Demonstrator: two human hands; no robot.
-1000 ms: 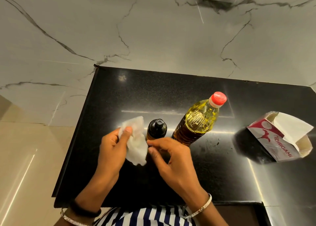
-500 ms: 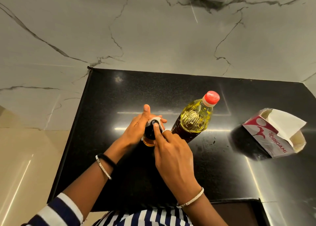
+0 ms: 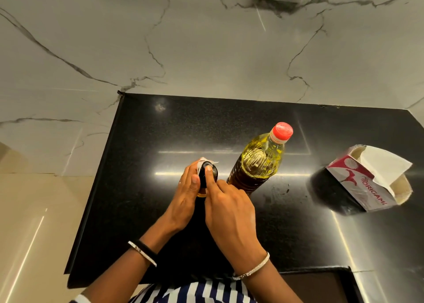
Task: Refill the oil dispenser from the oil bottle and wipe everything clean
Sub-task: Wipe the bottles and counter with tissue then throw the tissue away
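Between left hand [image 3: 186,196] and right hand [image 3: 229,211], black-capped oil dispenser [image 3: 213,174], white tissue [image 3: 203,160] behind

counter [image 3: 160,130] black, glossy | oil dispenser [image 3: 207,173] upright | oil bottle [image 3: 259,165] just beside, right | tissue box [image 3: 358,188] well apart, right

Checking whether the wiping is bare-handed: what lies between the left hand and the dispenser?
A white tissue. The head view shows its edge peeking past the left hand, which holds it against the dispenser cap.
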